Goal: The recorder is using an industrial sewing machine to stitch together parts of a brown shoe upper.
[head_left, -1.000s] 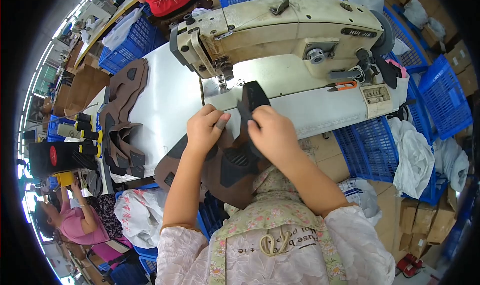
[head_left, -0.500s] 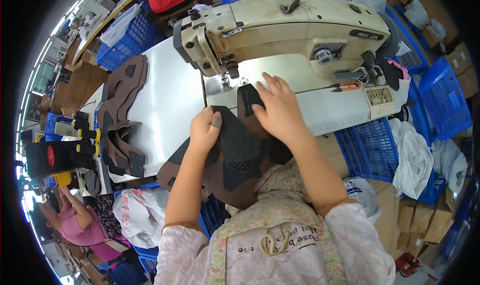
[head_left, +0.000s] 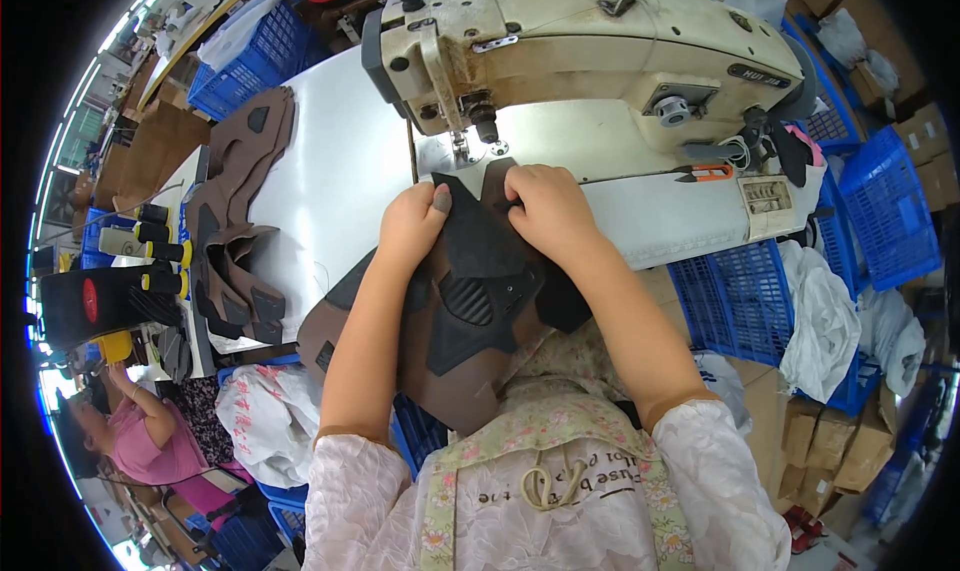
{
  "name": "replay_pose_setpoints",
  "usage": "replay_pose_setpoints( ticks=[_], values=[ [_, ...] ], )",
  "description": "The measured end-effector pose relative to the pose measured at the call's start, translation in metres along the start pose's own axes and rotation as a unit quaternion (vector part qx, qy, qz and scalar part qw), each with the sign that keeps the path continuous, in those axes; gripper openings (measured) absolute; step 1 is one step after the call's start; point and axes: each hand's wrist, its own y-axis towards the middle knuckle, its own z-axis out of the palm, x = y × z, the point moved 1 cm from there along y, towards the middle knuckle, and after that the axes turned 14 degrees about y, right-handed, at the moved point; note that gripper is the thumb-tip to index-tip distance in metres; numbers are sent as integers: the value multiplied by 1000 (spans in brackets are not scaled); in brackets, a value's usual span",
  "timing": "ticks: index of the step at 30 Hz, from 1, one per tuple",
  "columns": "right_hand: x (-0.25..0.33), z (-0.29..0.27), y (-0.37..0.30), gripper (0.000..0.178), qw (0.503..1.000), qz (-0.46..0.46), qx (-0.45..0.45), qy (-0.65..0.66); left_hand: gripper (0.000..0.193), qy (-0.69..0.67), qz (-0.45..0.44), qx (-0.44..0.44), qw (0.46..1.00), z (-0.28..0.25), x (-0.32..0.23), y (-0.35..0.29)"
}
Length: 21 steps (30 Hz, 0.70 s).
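Observation:
In front of the sewing machine [head_left: 580, 56] I hold a brown-and-black sewn panel [head_left: 470, 316] with angular black patches, one of them ribbed. My left hand [head_left: 412, 219] pinches the tip of a pointed black flap, a grey cover on one finger. Closed on the brown strip beside that flap is my right hand [head_left: 550, 209]; its fingertips are partly hidden. Both gripped ends lie just short of the presser foot [head_left: 460, 149], apart from it. The rest of the panel hangs over the table edge toward my lap.
Stacked brown-and-black panels [head_left: 235, 221] lie on the white table's left side. Near them stand thread spools [head_left: 160, 251]. Orange-handled thread snips [head_left: 708, 173] rest on the right. Blue crates [head_left: 730, 296] and white bags [head_left: 820, 311] crowd the right; another person [head_left: 155, 431] sits lower left.
My right hand has gone from spread fingers flat on the piece to a closed grip on the strip. My left hand and the black flap have risen slightly toward the machine.

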Motion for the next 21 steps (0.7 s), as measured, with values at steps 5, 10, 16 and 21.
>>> replay_pose_setpoints(
  ticks=[5, 10, 16, 21],
  values=[
    [13, 35, -35, 33, 992, 1, -122, -27, 40, -1, -25, 65, 998, -10, -12, 11],
    [10, 46, -36, 33, 991, -14, -130, -38, 34, 121, 56, 165, 977, -30, -7, 42],
    [3, 47, -30, 35, 992, -36, -92, -78, 24, 194, 119, 28, 973, -33, -26, 32],
    [6, 48, -33, 40, 994, -28, -84, -61, 34, 193, 122, 126, 965, -46, -35, -13]
  ],
)
